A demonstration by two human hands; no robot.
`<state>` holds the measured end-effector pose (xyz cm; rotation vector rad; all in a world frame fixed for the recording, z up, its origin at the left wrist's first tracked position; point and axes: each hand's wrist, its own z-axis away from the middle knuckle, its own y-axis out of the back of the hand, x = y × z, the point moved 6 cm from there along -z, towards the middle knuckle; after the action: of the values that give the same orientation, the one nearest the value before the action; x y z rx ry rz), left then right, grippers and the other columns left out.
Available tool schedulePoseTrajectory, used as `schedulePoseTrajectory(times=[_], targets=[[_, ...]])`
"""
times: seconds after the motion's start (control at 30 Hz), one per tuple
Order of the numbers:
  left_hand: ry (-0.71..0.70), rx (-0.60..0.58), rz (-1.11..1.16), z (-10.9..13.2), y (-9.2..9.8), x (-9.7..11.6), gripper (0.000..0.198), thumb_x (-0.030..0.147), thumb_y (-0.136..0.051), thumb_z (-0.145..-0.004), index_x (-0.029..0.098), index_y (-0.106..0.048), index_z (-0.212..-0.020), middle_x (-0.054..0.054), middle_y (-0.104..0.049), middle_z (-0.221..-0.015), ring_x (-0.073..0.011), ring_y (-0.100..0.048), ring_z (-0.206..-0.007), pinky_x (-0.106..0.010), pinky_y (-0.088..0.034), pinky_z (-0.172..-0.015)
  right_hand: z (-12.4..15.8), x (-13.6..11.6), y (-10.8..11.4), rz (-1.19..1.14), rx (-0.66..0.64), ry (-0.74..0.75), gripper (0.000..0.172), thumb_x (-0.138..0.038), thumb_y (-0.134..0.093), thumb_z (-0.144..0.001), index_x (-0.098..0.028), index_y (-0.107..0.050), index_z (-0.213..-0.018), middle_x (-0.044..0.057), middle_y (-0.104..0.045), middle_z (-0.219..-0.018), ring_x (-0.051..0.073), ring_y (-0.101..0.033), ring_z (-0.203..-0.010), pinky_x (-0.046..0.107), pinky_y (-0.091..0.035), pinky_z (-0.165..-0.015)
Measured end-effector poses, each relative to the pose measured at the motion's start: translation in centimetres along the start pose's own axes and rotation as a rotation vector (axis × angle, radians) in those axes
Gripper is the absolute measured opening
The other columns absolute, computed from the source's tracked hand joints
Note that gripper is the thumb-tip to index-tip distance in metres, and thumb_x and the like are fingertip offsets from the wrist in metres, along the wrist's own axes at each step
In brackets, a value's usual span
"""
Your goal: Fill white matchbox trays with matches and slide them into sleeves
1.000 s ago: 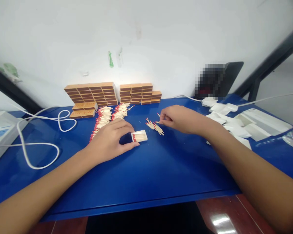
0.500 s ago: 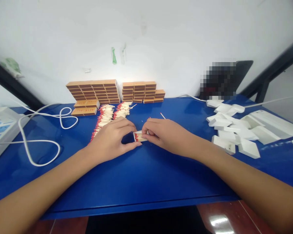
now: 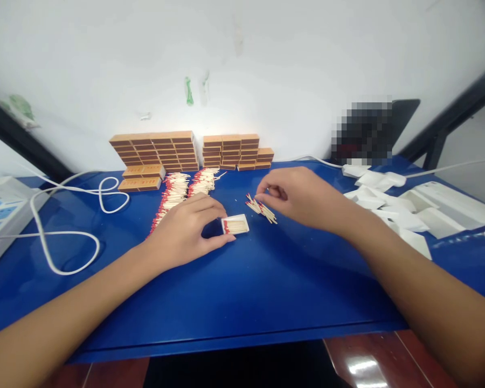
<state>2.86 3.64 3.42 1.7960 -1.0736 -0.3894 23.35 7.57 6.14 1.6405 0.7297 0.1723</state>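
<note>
White tray on blue tabletop, matches inside; left hand clamped around tray's left end — likely steadying it, top uncovered. Right hand at loose matches right of tray, probably placed for short reach — whether pinching one, cannot tell.

Red-tipped, cream-stemmed matches, a white tray and brown-and-orange striped matchboxes against a deep-blue desk.
</note>
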Motion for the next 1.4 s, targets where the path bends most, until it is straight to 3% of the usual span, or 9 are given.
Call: schedulePoseTrajectory(times=[0.13,0.3,0.67,1.17,1.4], targets=[[-0.020,0.016,-0.008,0.0,0.1,0.1,0.028,0.042,-0.080,-0.095,0.018,-0.076,-0.108,-0.009,-0.079,-0.111,-0.0270,-0.074,-0.106,-0.044,-0.060,-0.099,-0.3,2.0,0.0,0.113,-0.103,-0.116,0.013,-0.027,-0.068,-0.092,-0.020,-0.074,-0.083,0.003,-0.073,-0.081,0.017,-0.059,-0.070,0.031,-0.036,-0.064],[-0.011,0.008,-0.008,0.0,0.1,0.0,0.025,0.040,-0.080,-0.095,0.019,-0.076,-0.108,-0.009,-0.079,-0.111,-0.0266,-0.073,-0.105,-0.043,-0.060,-0.097,-0.3,2.3,-1.1,0.111,-0.215,-0.112,0.011,-0.025,-0.069,-0.089,-0.021,-0.076,-0.082,0.004,-0.075,-0.081,0.018,-0.062,-0.070,0.031,-0.036,-0.064],[-0.005,0.003,0.006,-0.1,0.1,0.0,0.027,0.041,-0.080,-0.095,0.018,-0.077,-0.108,-0.010,-0.079,-0.110,-0.0266,-0.074,-0.105,-0.043,-0.060,-0.098,-0.1,3.3,-1.9,0.128,-0.318,-0.227,0.010,-0.021,-0.066,-0.091,-0.021,-0.071,-0.082,0.004,-0.075,-0.082,0.018,-0.063,-0.072,0.031,-0.038,-0.064],[-0.005,0.003,0.001,-0.1,0.0,0.0,0.027,0.041,-0.080,-0.095,0.017,-0.078,-0.108,-0.010,-0.079,-0.111,-0.0266,-0.074,-0.106,-0.044,-0.061,-0.099,-0.5,3.9,-2.6,0.153,-0.270,-0.193,0.014,-0.030,-0.063,-0.101,-0.019,-0.070,-0.097,0.009,-0.076,-0.099,0.022,-0.065,-0.084,0.033,-0.040,-0.071],[-0.012,0.004,-0.010,0.0,0.0,-0.1,0.030,0.043,-0.079,-0.095,0.016,-0.077,-0.110,-0.010,-0.079,-0.111,-0.0272,-0.074,-0.106,-0.044,-0.061,-0.097,-0.6,3.6,-2.4,0.118,-0.256,-0.194,0.017,-0.025,-0.060,-0.103,-0.019,-0.067,-0.088,0.010,-0.076,-0.098,0.023,-0.065,-0.087,0.033,-0.040,-0.073]])
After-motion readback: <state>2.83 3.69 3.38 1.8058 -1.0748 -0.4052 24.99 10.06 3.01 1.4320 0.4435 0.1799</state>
